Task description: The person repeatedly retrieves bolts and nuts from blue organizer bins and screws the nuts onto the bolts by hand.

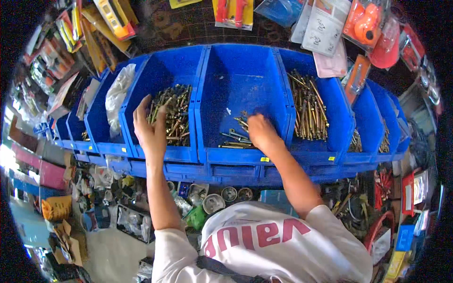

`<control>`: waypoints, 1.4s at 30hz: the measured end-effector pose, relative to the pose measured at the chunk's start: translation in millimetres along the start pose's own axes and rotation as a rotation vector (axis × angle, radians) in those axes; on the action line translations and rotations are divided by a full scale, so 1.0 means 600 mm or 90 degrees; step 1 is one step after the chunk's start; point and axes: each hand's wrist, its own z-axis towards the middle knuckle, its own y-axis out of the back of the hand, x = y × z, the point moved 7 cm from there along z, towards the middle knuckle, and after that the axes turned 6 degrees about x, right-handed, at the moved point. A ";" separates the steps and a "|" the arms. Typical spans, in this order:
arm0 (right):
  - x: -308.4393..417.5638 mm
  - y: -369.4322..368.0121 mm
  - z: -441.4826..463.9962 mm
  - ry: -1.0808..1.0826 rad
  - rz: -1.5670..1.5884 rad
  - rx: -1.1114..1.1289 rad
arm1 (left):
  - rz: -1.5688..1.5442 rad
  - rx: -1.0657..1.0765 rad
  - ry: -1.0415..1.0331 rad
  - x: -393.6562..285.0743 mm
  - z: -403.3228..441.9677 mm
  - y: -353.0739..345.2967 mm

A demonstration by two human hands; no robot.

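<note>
My left hand (151, 128) is at the left side of a blue bin (172, 66) filled with a heap of brass-coloured bolts (178, 111). Its fingers are apart, the tips against or just over the heap, and nothing shows in its grasp. Inside the wider middle bin (240, 61), my right hand (263, 132) is closed, fingers curled down. A few bolts (242, 120) stick out beside its fingertips; the grip itself is partly hidden. Several loose bolts (236, 141) lie at this bin's front. The rest of its floor is bare blue plastic.
The bin to the right holds long bolts (310, 111) standing on end. A white plastic bag (119, 96) lies in a bin to the left. Packaged tools (325, 28) hang above the bins. Cups and other clutter (213, 203) sit below the row.
</note>
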 end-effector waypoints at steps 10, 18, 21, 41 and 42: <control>0.041 0.032 -0.042 0.137 0.064 -0.013 | -0.239 0.094 0.010 -0.102 -0.082 -0.013; 0.091 0.093 -0.154 0.343 0.226 -0.127 | -0.296 0.338 0.196 -0.105 -0.131 -0.057; 0.090 0.091 -0.170 0.363 0.255 -0.153 | -0.266 0.421 0.143 -0.120 -0.144 -0.064; 0.054 0.051 -0.221 0.391 0.335 0.009 | -0.386 0.497 0.244 -0.159 -0.223 -0.072; 0.054 0.052 -0.219 0.391 0.336 0.009 | -0.391 0.497 0.294 -0.150 -0.229 -0.065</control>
